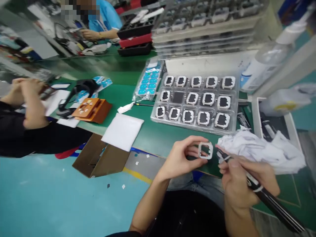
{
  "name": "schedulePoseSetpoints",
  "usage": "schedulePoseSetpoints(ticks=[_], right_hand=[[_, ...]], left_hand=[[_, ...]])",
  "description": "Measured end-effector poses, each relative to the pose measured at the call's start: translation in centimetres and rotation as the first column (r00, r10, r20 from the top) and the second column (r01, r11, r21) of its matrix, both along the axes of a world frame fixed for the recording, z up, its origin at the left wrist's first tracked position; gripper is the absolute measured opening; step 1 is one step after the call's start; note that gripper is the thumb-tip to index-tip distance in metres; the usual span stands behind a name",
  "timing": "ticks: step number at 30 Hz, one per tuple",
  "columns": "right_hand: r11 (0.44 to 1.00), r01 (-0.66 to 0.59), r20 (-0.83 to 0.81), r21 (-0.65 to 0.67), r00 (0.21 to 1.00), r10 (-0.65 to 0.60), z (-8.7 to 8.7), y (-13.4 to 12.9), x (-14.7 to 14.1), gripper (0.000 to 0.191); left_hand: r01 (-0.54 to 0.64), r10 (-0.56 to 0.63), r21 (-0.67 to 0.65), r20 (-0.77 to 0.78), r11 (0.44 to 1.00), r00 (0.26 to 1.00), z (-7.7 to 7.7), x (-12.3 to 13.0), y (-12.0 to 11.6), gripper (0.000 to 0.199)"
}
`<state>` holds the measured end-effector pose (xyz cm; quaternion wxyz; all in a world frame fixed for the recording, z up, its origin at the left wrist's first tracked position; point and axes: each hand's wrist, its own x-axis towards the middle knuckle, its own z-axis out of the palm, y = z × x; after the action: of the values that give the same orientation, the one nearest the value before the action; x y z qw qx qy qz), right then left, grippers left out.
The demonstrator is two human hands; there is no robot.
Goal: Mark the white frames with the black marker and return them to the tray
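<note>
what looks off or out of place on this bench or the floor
One pocket in the clear tray sits unfilled, in the middle row, second from the left. The left hand holds a square frame. White scraps dot the floor beside the cardboard box, and a crumpled white cloth lies by the right hand.

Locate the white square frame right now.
In the head view, lower centre-right: the white square frame is pinched in the left hand, just in front of the clear tray, with the right hand and its black tool beside it.
</note>
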<state>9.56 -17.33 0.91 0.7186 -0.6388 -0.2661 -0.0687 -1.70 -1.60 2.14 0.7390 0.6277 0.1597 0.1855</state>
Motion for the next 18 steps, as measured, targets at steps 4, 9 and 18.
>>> schedulePoseSetpoints(ticks=[4, 9, 18], right_hand=[[0.996, -0.080, 0.090, -0.030, 0.993, 0.082, 0.0, 0.6, -0.4, 0.014], [0.989, -0.120, 0.167, -0.084, 0.977, 0.133, 0.5, 0.6, -0.4, 0.016], [0.989, -0.055, 0.315, -0.139, 0.944, 0.097, 1.5, 1.4, -0.3, 0.018]], left_hand=[[-0.064, 0.063, 0.110, 0.014, 0.992, 0.998, 0.4, 0.1, -0.5, 0.048], [-0.112, 0.109, 0.272, 0.027, 0.956, 0.994, 0.3, 0.0, -1.2, 0.045], [-0.168, 0.161, 0.442, 0.055, 0.881, 0.985, -0.1, -0.3, -1.5, 0.043]])
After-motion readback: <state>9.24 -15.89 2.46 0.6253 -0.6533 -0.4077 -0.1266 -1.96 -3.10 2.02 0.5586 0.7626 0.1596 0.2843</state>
